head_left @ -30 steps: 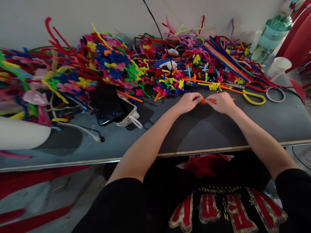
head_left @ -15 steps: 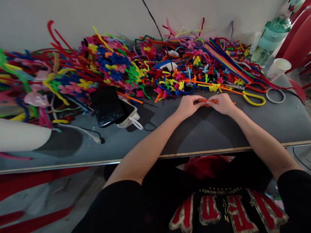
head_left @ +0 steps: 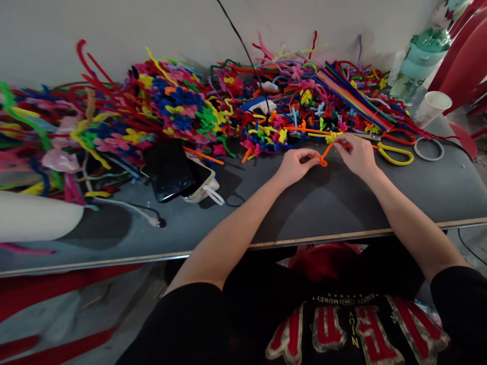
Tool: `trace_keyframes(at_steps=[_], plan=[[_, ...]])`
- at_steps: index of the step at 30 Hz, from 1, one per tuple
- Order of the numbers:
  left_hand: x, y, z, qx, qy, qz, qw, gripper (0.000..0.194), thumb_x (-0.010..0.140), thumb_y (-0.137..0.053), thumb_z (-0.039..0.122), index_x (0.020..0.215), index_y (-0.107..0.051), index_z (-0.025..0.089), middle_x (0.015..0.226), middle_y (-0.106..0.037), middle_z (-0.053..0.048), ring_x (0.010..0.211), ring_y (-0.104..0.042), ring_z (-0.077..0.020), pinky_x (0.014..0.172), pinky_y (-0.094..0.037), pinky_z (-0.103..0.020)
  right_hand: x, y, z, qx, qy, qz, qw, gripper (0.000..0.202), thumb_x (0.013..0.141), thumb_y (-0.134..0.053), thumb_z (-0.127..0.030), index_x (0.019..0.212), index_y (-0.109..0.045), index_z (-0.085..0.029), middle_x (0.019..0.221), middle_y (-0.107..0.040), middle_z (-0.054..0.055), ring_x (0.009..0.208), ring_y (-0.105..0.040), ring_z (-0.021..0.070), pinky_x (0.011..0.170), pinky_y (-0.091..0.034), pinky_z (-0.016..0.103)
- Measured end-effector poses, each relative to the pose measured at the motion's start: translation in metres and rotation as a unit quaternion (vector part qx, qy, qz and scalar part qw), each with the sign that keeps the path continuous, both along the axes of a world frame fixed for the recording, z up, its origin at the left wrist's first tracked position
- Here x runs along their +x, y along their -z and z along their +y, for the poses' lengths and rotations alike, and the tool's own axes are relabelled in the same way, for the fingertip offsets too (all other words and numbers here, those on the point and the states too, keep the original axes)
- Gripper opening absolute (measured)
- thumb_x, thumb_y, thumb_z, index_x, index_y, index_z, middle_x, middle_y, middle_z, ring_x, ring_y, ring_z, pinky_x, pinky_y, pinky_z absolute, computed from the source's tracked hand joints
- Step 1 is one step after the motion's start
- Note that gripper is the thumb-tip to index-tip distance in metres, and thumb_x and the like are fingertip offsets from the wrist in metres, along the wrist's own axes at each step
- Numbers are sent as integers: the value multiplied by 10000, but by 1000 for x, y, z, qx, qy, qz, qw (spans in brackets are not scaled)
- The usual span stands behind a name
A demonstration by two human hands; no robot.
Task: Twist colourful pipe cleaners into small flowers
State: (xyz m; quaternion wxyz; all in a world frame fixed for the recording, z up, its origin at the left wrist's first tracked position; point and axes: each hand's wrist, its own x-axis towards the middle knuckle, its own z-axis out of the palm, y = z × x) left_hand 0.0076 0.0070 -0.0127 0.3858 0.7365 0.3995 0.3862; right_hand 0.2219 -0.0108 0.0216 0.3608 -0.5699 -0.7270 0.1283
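An orange pipe cleaner (head_left: 324,156) stretches between my hands above the grey table, with small loops bent at its left part. My left hand (head_left: 299,165) pinches the looped part between thumb and fingers. The straighter piece slants up to the right, where the fingertips of my right hand (head_left: 355,153) are closed on it. Just behind the hands lie straight orange pipe cleaners (head_left: 302,129) and a yellow flower shape (head_left: 332,137). To the right of my right hand are scissors with a yellow handle (head_left: 397,156) and a red handle (head_left: 399,136).
A long heap of coloured pipe cleaners and flower shapes (head_left: 182,109) lines the wall. Left of my hands lie a black phone (head_left: 169,172) and a white cable (head_left: 129,205). A tape roll (head_left: 429,149), paper cup (head_left: 433,107) and green bottle (head_left: 420,63) stand at right.
My right hand has moved up and to the right, away from my left hand. More of the orange pipe cleaner now shows between them. My left hand stays nearly in place.
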Motion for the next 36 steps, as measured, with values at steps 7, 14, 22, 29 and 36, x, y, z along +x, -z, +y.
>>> trace_keyframes(at_steps=[7, 14, 22, 29, 36], plan=[[5, -8, -9, 0, 25, 3, 1000, 325, 839, -702, 478, 871, -758, 160, 862, -779, -76, 772, -712, -179, 705, -553, -280, -19, 8, -5, -17, -86, 135, 987, 196, 847, -582, -273, 914, -724, -156, 890, -753, 70, 779, -675, 168, 742, -524, 302], [2, -5, -5, -5, -26, -61, 998, 394, 801, -723, 531, 885, -736, 146, 809, -764, -81, 709, -690, -163, 666, -549, -280, -21, 4, -14, -39, -109, 113, 987, 226, 839, -578, -271, 924, -759, -166, 901, -768, 69, 761, -667, 163, 715, -500, 292], [4, -3, -6, -1, -45, -78, 996, 401, 778, -755, 527, 881, -712, 142, 836, -762, -81, 720, -691, -155, 657, -554, -264, -20, 0, -17, -22, -132, 129, 983, 292, 836, -642, -435, 880, -795, -189, 828, -744, 57, 681, -583, 136, 591, -413, 268], [-3, -11, -9, 178, -33, 9, 984, 376, 1010, -459, 432, 1090, -736, 190, 967, -783, -80, 791, -723, -158, 770, -576, -299, -16, 4, -7, -153, -146, 261, 942, 419, 721, -740, -568, 780, -777, -155, 635, -654, 26, 548, -463, 92, 518, -334, 255], [-13, -13, -7, 346, 13, 87, 934, 350, 1034, -432, 385, 1028, -761, 269, 996, -788, -46, 944, -723, -157, 858, -562, -326, -14, -4, -3, -293, -257, 287, 875, 354, 633, -823, -482, 681, -717, -148, 605, -644, 5, 520, -452, 60, 482, -308, 219]])
